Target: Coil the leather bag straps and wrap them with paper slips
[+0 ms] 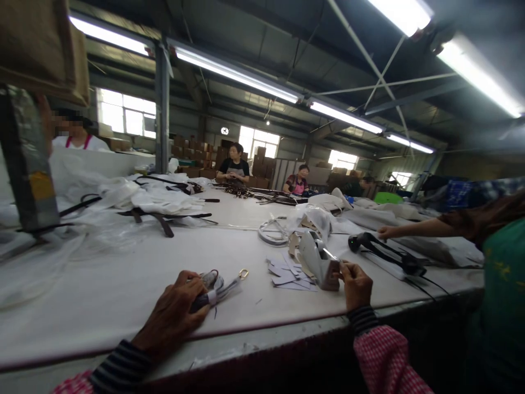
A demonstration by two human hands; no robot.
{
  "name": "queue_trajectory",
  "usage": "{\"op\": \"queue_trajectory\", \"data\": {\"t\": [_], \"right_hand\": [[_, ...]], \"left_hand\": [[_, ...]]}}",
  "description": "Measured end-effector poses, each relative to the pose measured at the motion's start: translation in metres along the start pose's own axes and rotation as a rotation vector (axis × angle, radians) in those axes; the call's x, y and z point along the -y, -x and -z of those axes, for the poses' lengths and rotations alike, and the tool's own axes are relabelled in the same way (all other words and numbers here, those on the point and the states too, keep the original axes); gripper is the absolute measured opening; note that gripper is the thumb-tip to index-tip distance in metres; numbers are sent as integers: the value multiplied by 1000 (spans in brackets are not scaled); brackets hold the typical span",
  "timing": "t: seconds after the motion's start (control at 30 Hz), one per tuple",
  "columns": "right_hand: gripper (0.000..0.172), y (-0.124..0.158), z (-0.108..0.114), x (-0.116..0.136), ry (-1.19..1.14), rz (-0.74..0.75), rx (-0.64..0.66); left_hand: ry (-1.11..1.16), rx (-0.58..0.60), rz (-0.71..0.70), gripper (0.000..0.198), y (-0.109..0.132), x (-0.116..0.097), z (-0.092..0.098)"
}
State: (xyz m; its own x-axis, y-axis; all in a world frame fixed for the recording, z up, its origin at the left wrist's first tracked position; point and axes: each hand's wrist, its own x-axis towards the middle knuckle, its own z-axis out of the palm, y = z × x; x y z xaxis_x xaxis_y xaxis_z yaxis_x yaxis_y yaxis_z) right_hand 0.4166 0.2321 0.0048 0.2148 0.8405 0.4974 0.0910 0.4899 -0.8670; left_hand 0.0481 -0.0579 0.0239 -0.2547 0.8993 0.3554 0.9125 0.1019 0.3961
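Note:
My left hand [178, 306] is closed over a coiled bundle of grey strap [223, 290] lying on the white table. A white band wraps the bundle, and a gold-coloured metal clip [243, 273] sticks out at its far end. My right hand [356, 284] pinches at the front end of a grey tape dispenser [320, 262], where a shiny strip of clear tape [329, 254] shows. Small white paper slips [290, 273] lie scattered just left of the dispenser. Behind them rests a loose grey coil [272, 232].
At right, a co-worker's hand [388, 232] reaches towards a black handheld scanner [381, 249] with a cable. Dark straps [164, 219] and clear plastic wrap [118, 241] cover the left side. A metal post [30, 164] rises at far left. Several people sit farther back.

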Motion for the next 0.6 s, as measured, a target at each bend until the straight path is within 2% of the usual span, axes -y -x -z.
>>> {"op": "queue_trajectory", "data": {"t": [0.2, 0.4, 0.6], "right_hand": [[47, 3, 1, 1, 85, 50, -14], [51, 1, 9, 14, 167, 87, 68], [50, 0, 10, 15, 194, 107, 98]], "left_hand": [[-8, -37, -21, 10, 1, 5, -5], [-14, -21, -2, 12, -2, 5, -5], [-2, -24, 7, 12, -2, 3, -2]]}}
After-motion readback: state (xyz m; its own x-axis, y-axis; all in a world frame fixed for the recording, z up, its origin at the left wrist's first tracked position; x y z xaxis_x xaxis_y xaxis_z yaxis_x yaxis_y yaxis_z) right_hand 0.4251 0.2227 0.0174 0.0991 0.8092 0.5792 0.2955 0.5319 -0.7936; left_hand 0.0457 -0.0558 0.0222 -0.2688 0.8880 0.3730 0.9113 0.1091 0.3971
